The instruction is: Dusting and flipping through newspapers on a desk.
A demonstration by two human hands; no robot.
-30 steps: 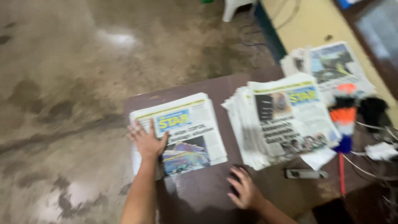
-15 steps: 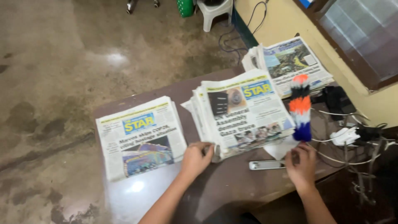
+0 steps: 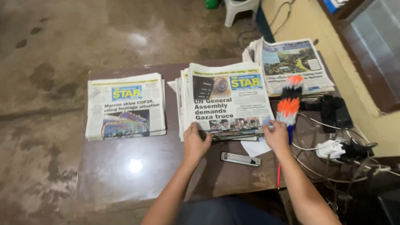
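Observation:
A thick stack of folded newspapers (image 3: 227, 98) lies in the middle of the brown table (image 3: 137, 171). My left hand (image 3: 196, 141) rests on the stack's near left corner, fingers over the bottom edge. My right hand (image 3: 277, 134) pinches the near right corner of the top paper. A thinner stack of newspapers (image 3: 125, 105) lies apart on the left side of the table. A third stack (image 3: 293, 64) lies at the far right.
An orange, white and blue feather duster (image 3: 288, 109) lies right of the middle stack. A silver stapler (image 3: 241, 158) and a white paper slip (image 3: 255, 147) sit near the front edge. Black devices, a white charger (image 3: 331, 148) and tangled cables crowd the right. A white plastic stool (image 3: 241, 8) stands beyond.
My left hand left the left stack and moved right onto the middle stack. My right hand moved up from the table to the middle stack's right corner. The view shifted right.

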